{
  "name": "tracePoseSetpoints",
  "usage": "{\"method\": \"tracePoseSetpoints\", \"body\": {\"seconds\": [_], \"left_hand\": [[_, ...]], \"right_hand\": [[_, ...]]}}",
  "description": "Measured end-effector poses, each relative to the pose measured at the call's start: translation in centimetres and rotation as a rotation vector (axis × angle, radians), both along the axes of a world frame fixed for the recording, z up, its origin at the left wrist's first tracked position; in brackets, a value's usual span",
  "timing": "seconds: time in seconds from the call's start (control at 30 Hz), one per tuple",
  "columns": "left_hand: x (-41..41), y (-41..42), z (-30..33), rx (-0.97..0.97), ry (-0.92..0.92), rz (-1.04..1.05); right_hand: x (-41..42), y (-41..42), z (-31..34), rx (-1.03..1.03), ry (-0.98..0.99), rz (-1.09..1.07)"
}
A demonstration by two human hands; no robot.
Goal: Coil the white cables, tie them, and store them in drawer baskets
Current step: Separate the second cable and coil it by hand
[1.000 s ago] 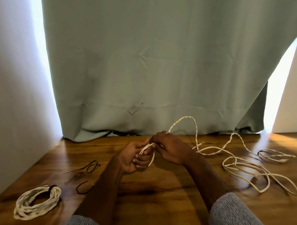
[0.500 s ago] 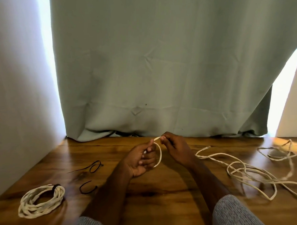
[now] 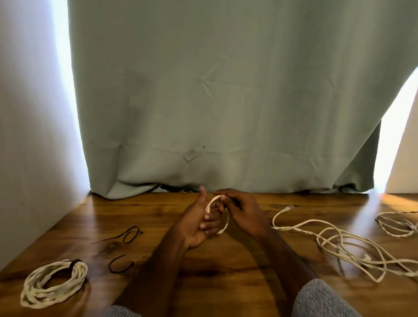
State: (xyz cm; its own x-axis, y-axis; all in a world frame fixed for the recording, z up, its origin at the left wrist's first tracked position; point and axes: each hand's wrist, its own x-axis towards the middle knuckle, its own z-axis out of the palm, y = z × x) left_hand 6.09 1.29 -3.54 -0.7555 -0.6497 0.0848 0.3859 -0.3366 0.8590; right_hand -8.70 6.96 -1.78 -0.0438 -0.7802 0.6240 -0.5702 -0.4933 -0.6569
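My left hand (image 3: 198, 223) is palm up over the middle of the wooden table (image 3: 221, 290), fingers curled round a small loop of white cable (image 3: 225, 225). My right hand (image 3: 244, 211) pinches the top of that loop beside the left fingertips. A long loose white cable (image 3: 338, 245) sprawls over the table to the right, its plug end near the hands. Another loose cable (image 3: 396, 224) lies at the far right. A coiled white cable (image 3: 54, 283), bound by a black tie, rests at the front left.
Two black ties (image 3: 130, 235) (image 3: 120, 266) lie on the table left of my arms. A grey-green curtain (image 3: 217, 98) hangs down to the table's back edge, with a white wall on the left.
The raised arc of loose cable has dropped flat onto the table at the right. Between my hands the cable now forms a small loop, and my left thumb has lifted.
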Motion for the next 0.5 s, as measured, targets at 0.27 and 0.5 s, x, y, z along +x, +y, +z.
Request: {"method": "tracePoseSetpoints", "body": {"seconds": [0.27,0.5], "left_hand": [[0.2,0.7,0.5,0.007,0.131,-0.171],[0.3,1.5,1.5,0.093,0.325,-0.128]], "right_hand": [[0.1,-0.1,-0.3,0.068,0.009,0.006],[0.0,0.9,-0.8,0.127,0.159,-0.085]]}}
